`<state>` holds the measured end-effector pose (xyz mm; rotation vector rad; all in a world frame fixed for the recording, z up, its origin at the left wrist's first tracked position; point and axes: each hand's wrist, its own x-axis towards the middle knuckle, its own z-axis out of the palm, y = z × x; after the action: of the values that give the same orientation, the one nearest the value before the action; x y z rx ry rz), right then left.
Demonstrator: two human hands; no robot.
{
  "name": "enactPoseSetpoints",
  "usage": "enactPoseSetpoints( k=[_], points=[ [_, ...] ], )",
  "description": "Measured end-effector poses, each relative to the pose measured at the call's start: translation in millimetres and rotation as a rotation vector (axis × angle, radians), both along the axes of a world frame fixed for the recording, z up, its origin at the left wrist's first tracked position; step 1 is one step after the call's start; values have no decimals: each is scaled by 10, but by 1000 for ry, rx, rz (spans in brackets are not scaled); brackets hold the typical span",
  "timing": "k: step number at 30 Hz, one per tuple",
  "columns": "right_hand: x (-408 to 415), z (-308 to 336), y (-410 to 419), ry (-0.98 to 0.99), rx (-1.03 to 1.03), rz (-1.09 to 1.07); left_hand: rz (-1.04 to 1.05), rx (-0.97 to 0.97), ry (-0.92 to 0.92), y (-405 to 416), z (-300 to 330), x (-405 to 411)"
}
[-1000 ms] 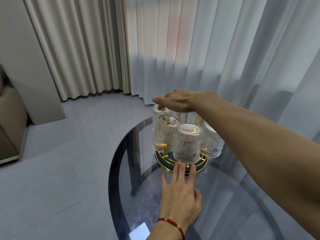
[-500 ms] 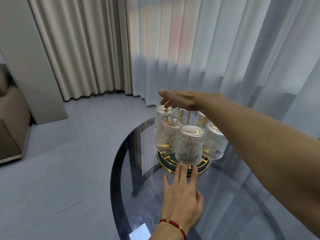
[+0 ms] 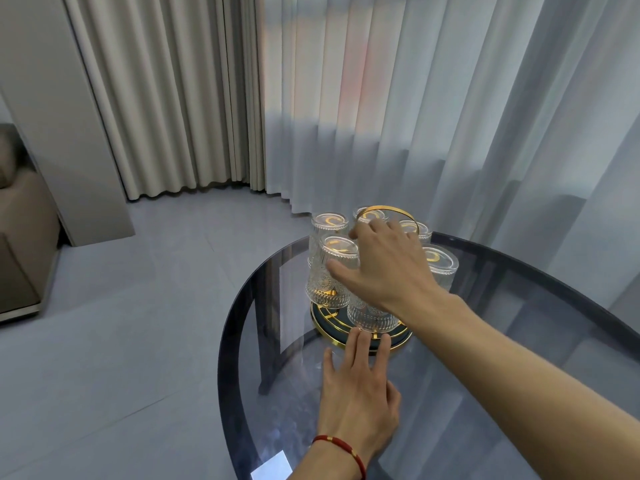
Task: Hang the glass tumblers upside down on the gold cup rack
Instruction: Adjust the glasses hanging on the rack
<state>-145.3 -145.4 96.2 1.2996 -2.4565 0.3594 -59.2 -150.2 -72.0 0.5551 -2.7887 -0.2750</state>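
The gold cup rack (image 3: 401, 342), with a dark round base and a gold ring handle (image 3: 398, 211) on top, stands on the glass table. Several patterned glass tumblers hang upside down on it, among them a front-left tumbler (image 3: 329, 277), a rear-left one (image 3: 329, 225) and a right one (image 3: 441, 268). My right hand (image 3: 384, 268) hovers over the front tumblers with spread fingers, covering the nearest one, and holds nothing. My left hand (image 3: 358, 386), a red bracelet on its wrist, lies flat on the table with its fingertips against the rack's base.
The round smoked-glass table (image 3: 263, 393) ends at a curved edge on the left. Sheer curtains (image 3: 415, 116) hang close behind the rack. A beige sofa corner (image 3: 20, 237) stands far left on the grey tiled floor.
My right hand has drawn back from above the far tumblers and now spreads over the near ones. The view tilted down and the rack's gold ring has come into sight. My left hand stayed put.
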Motion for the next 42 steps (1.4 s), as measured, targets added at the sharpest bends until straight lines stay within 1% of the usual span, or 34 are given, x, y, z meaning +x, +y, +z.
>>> enactPoseSetpoints(
  k=[1, 3, 5, 8, 12, 16, 21, 26, 31, 33, 35, 38, 42],
  points=[
    [0, -22, -25, -2, 60, -51, 0, 0, -3, -1, 11, 2],
    [-13, -54, -89, -34, 81, -96, -1, 7, -9, -8, 22, 6],
    [-29, -89, -130, -72, 15, -85, 0, 11, -7, -10, 23, 7],
    [-49, -129, -139, -70, -94, -77, -3, 13, 5, -11, 15, 8],
    [-60, -129, -156, -152, -161, -69, 4, 4, 43, -6, 9, 17],
    [-64, -139, -154, -216, -234, 1, 0, -2, 43, -2, 5, 27],
    [-61, -152, -157, -154, -231, 35, 4, 14, 47, 4, -5, 25],
    [-76, -149, -115, -129, -174, 65, 12, 6, 74, 13, -26, 20],
    [-193, -102, 63, -204, -153, 171, 13, 9, 87, -4, -30, 15],
    [-291, -57, 192, -196, -136, 185, 10, 14, 78, -10, -29, 10],
    [-380, -14, 302, -182, -68, 157, 8, 18, 65, -12, -29, 4],
    [-424, -24, 377, -148, 99, 145, 7, 18, 56, -6, -29, 3],
    [-414, -78, 405, -145, 90, 175, 9, 21, 50, -11, -37, 6]
  ],
)
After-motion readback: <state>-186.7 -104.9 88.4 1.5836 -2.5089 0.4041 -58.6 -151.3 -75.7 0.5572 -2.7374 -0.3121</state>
